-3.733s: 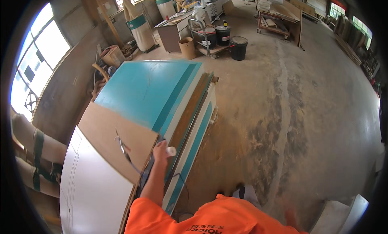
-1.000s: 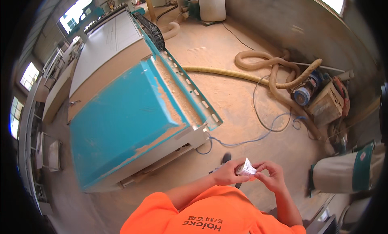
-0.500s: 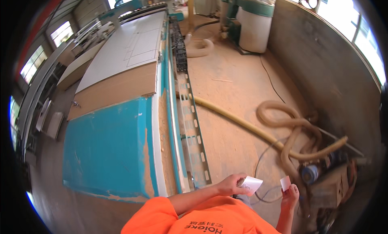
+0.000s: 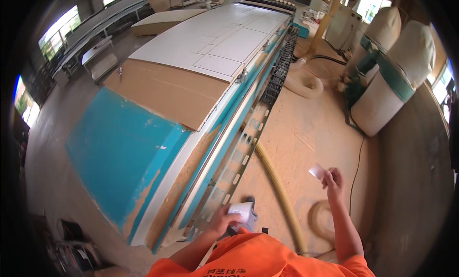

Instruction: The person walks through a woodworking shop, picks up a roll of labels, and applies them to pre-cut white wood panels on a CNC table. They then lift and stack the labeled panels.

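Note:
Low in front of my body, my left hand (image 4: 221,222) grips a roll of white labels (image 4: 240,210), its fingers wrapped around the side. My right hand (image 4: 334,180) is raised out to the right over the floor, pinching a small white label (image 4: 316,170) between thumb and fingers. The two hands are well apart. To the left stretches a long cutting machine with a teal end cover (image 4: 124,148). On its bed lie a brown board (image 4: 167,88) and a white panel (image 4: 201,38) with cut outlines.
A black cable chain (image 4: 282,66) and a slotted rail (image 4: 234,181) run along the machine's right side. A yellow ribbed hose (image 4: 277,191) and a coiled pale hose (image 4: 321,219) lie on the dusty floor. A dust collector (image 4: 382,100) stands at the far right.
My view has turned and the machine sits closer on the left. The right hand, with its label, has risen and reached forward. My left hand still keeps the roll.

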`<state>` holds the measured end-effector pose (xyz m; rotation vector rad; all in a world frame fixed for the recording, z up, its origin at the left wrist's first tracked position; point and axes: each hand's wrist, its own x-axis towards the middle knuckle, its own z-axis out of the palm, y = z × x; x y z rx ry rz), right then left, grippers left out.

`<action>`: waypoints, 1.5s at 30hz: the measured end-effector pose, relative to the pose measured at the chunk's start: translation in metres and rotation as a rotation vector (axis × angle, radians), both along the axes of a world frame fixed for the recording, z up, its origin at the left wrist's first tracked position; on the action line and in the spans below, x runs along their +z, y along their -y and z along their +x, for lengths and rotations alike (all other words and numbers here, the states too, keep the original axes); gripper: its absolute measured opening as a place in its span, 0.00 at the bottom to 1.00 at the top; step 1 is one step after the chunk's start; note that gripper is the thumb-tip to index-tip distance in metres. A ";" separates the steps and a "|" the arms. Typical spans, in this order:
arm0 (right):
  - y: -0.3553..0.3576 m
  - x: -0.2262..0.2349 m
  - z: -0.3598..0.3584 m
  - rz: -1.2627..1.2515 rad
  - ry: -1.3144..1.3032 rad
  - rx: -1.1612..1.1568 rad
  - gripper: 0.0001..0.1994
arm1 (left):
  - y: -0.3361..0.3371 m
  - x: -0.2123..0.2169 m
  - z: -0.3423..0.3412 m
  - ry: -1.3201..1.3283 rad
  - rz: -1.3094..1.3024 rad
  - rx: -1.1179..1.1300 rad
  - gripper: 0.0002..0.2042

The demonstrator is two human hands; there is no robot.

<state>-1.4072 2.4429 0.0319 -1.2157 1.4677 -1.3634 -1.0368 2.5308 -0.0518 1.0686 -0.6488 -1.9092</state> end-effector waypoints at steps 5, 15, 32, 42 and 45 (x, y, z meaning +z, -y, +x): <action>0.200 -0.029 0.014 -0.177 -0.266 0.192 0.06 | 0.113 -0.065 -0.045 -0.082 0.041 0.188 0.16; 0.532 -0.053 0.075 -0.093 0.004 0.568 0.07 | 0.328 -0.012 -0.083 -0.015 -0.069 0.377 0.17; 0.822 -0.195 0.387 -0.392 0.130 1.268 0.02 | 0.528 -0.011 -0.277 -0.114 0.333 1.639 0.25; 0.921 -0.165 0.346 -1.167 -0.485 1.961 0.16 | 0.654 0.040 -0.250 0.026 0.176 1.958 0.19; 0.895 -0.156 0.340 -1.199 -0.595 1.937 0.29 | 0.663 0.054 -0.246 0.051 0.155 1.941 0.18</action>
